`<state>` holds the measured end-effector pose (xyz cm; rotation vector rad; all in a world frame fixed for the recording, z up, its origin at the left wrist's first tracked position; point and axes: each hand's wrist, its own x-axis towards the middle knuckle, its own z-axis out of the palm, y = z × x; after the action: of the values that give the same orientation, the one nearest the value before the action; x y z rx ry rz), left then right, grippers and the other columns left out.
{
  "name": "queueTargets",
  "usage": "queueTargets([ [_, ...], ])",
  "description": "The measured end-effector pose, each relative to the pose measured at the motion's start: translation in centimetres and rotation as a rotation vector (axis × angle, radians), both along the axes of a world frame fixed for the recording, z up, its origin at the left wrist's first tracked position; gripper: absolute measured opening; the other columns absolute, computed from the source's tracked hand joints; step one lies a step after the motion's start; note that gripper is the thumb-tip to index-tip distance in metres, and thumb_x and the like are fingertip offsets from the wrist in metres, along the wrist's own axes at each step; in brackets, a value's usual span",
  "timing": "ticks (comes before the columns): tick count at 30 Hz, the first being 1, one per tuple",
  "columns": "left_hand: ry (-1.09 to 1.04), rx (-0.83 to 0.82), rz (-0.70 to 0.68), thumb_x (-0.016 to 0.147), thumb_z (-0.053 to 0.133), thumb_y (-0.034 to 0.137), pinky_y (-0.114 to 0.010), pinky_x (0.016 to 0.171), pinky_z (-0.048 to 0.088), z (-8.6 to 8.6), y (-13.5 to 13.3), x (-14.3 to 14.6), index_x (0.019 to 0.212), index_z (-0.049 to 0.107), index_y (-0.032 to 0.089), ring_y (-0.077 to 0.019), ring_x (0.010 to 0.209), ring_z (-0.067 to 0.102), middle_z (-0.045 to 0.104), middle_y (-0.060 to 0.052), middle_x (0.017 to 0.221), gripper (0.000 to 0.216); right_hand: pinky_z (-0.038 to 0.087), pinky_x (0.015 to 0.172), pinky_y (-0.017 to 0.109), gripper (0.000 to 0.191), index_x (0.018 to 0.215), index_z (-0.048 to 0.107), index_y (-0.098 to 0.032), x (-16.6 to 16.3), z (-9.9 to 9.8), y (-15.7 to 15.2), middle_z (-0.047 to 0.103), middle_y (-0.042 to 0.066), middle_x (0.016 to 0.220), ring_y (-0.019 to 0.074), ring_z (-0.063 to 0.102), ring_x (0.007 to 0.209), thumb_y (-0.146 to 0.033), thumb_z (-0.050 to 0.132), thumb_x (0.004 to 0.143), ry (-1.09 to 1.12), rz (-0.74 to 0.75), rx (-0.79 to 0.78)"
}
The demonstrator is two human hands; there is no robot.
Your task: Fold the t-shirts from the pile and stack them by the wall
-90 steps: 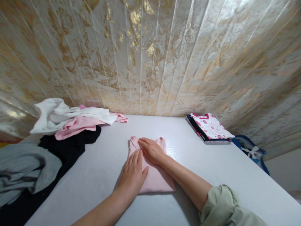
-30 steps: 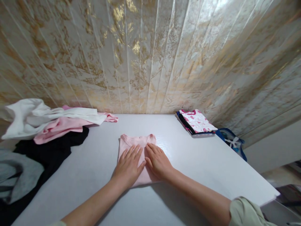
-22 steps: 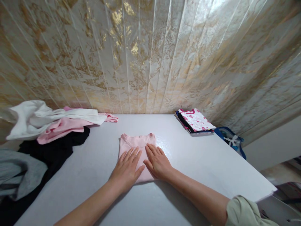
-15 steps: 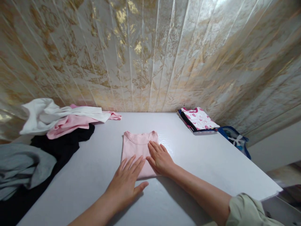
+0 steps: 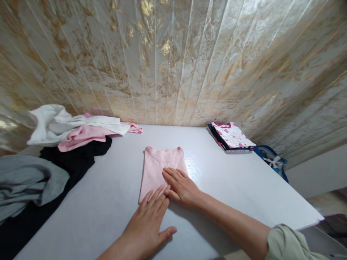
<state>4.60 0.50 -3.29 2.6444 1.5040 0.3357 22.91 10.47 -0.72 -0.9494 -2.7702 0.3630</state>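
Note:
A pink shirt [image 5: 158, 166], folded into a flat rectangle with its neckline away from me, lies on the white table [image 5: 114, 202]. My left hand [image 5: 150, 220] is open, its fingertips on the shirt's near edge and its thumb spread out over the tabletop. Flat across the lower right part of the shirt rests my right hand [image 5: 184, 187], fingers stretched out and pointing left. The fingertips of the left hand are close to the right thumb. Both hands cover part of the shirt's near side.
At the left lies a loose heap with a white garment [image 5: 59, 124], a pink one [image 5: 84, 137], a black one [image 5: 81, 155] and a grey one [image 5: 32, 177]. A stack of folded clothes [image 5: 231, 135] sits at the back right, beside a blue-edged bag [image 5: 272, 160]. A patterned curtain [image 5: 168, 72] hangs behind.
My right hand has slid left and toward me over the pink shirt. The left hand has shifted slightly right and nearer, to the shirt's near edge. The view has tilted a little.

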Motion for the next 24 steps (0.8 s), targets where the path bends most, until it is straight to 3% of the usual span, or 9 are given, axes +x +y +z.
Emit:
queueTargets([
  [8, 0.005, -0.062, 0.019, 0.088, 0.042, 0.065, -0.051, 0.117, 0.017, 0.5, -1.1, -0.2, 0.153, 0.022, 0.027, -0.029, 0.146, 0.023, 0.029, -0.003, 0.158, 0.078, 0.019, 0.118, 0.047, 0.069, 0.152, 0.027, -0.014, 2.0, -0.8, 0.0, 0.027, 0.013, 0.157, 0.0254, 0.024, 0.145, -0.054, 0.038, 0.097, -0.076, -0.144, 0.09],
  [12, 0.008, -0.045, 0.018, 0.089, 0.04, 0.065, -0.05, 0.117, 0.019, 1.3, -1.5, -0.3, 0.153, 0.022, 0.028, -0.0282, 0.144, 0.027, 0.033, -0.002, 0.156, 0.075, 0.02, 0.117, 0.05, 0.068, 0.151, 0.028, -0.013, 3.0, -0.1, -0.8, 0.028, 0.013, 0.157, 0.0264, 0.026, 0.144, -0.051, 0.042, 0.096, -0.145, -0.224, 0.07],
  [19, 0.03, 0.021, 0.068, 0.091, 0.03, 0.067, -0.043, 0.115, 0.027, 1.5, 0.8, 0.7, 0.15, 0.032, 0.016, -0.025, 0.14, 0.036, 0.035, -0.008, 0.155, 0.077, 0.014, 0.12, 0.043, 0.077, 0.155, 0.017, -0.015, 2.9, 0.8, -5.1, 0.018, 0.01, 0.16, 0.0221, 0.017, 0.147, -0.056, 0.042, 0.095, -0.141, -0.089, -0.03],
  [24, 0.048, 0.082, 0.026, 0.091, 0.037, 0.063, -0.043, 0.115, 0.025, 0.2, 0.7, 0.1, 0.152, 0.024, 0.021, -0.0252, 0.142, 0.033, 0.032, -0.006, 0.157, 0.076, 0.012, 0.121, 0.045, 0.077, 0.156, 0.011, -0.017, 4.9, 0.2, -7.1, 0.012, 0.009, 0.161, 0.0231, 0.013, 0.148, -0.053, 0.043, 0.095, -0.177, -0.092, -0.067],
])
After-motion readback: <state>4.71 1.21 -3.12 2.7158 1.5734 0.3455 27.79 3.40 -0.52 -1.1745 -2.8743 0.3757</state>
